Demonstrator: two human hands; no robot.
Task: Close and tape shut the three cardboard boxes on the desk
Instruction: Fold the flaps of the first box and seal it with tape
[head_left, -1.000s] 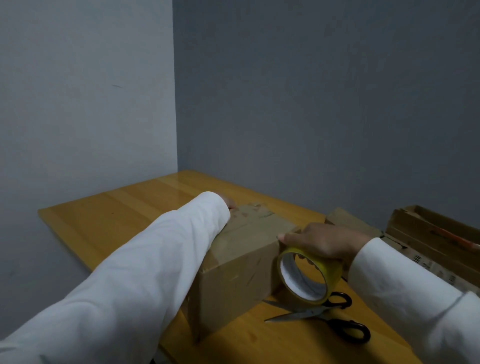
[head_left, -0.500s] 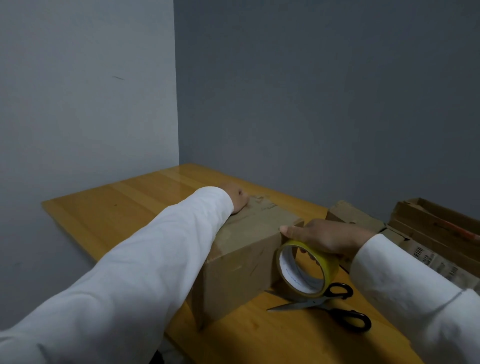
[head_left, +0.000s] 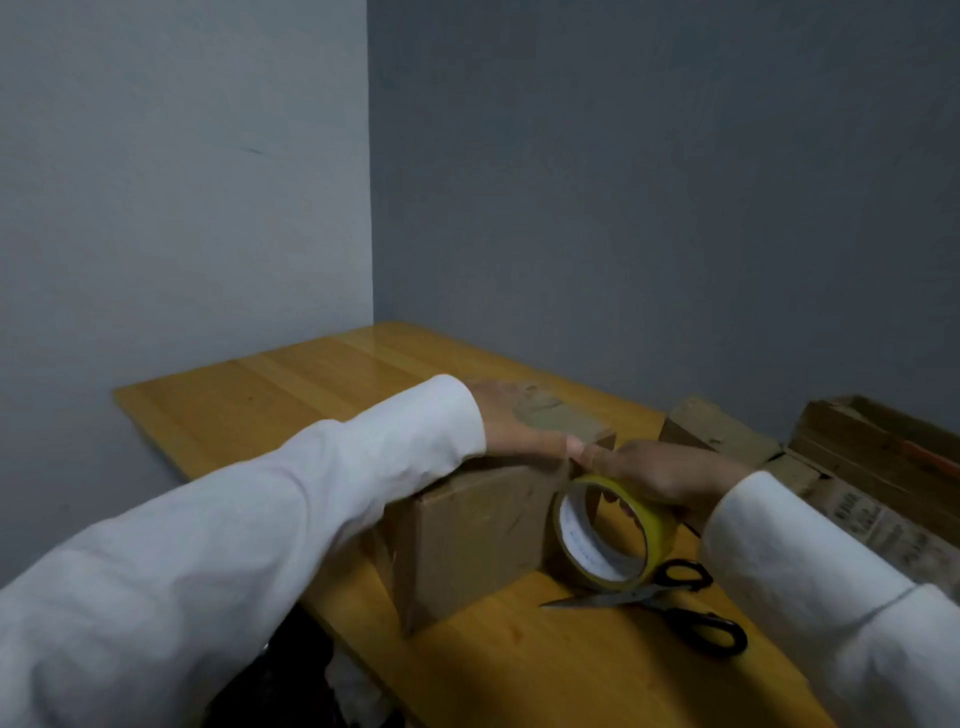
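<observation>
Left hand (head_left: 511, 423) flat on box (head_left: 467, 525), pinning flaps shut; right hand (head_left: 660, 475) gripping tape roll (head_left: 613, 535) at right edge, ready to draw strip. Scissors (head_left: 670, 603) near for cutting.

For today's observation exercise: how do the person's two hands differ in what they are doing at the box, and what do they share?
1. The left hand lies flat with straight fingers on top of the cardboard box; the right hand is curled round the yellow tape roll.
2. The left hand rests on the box's top; the right hand holds its roll off the box's right edge, above the scissors.

Both come from white sleeves and meet at the box's top right edge.
</observation>
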